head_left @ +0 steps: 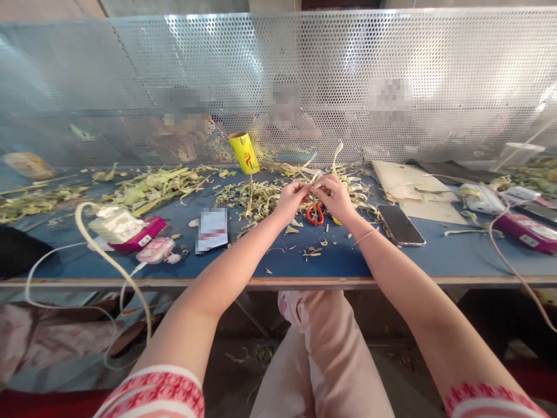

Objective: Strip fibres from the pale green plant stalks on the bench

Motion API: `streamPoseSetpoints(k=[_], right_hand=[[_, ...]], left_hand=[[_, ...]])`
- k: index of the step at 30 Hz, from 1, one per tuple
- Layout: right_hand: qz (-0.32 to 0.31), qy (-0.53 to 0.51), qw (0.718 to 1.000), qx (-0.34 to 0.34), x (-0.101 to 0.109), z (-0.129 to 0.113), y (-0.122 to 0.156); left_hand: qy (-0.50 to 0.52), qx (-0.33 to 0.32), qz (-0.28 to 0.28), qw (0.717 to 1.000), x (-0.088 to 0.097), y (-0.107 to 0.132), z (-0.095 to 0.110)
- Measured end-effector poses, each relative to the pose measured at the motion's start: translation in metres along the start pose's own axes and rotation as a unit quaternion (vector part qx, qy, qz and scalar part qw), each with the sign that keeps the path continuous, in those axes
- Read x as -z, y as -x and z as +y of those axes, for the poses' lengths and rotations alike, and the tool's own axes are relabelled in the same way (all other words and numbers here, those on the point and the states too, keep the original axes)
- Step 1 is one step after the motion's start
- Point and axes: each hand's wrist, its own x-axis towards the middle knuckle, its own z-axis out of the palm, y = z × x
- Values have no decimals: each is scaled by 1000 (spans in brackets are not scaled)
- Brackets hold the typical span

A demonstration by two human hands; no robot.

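My left hand (292, 200) and right hand (335, 194) pinch a pale leaf strip (312, 180) between them just above the bench (304, 264); it seems light, limp and easily torn, so I hold it close to its ends.

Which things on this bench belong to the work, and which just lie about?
In the work: left hand, right hand, pale strip, heap of strips, orange scissors.
Lying about: phone, yellow tube, pink box, white cable.
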Motion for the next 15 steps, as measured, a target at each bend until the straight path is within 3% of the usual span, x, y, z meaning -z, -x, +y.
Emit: streamPoseSetpoints(k=[5,9,12,15], right_hand=[[15,-67,990,-124,3,1,-3],[-1,-88,987,-135,4,-1,-3],[-34,68,988,-133,2,-2,-5],[-86,235,954,-166,9,-3,-8]], left_hand=[[-97,-52,-42,993,1,2,1],[-172,-98,-64,978,-1,6,4],[-205,-119,-70,969,-1,6,3],[-220,-114,-64,967,2,3,-2]])
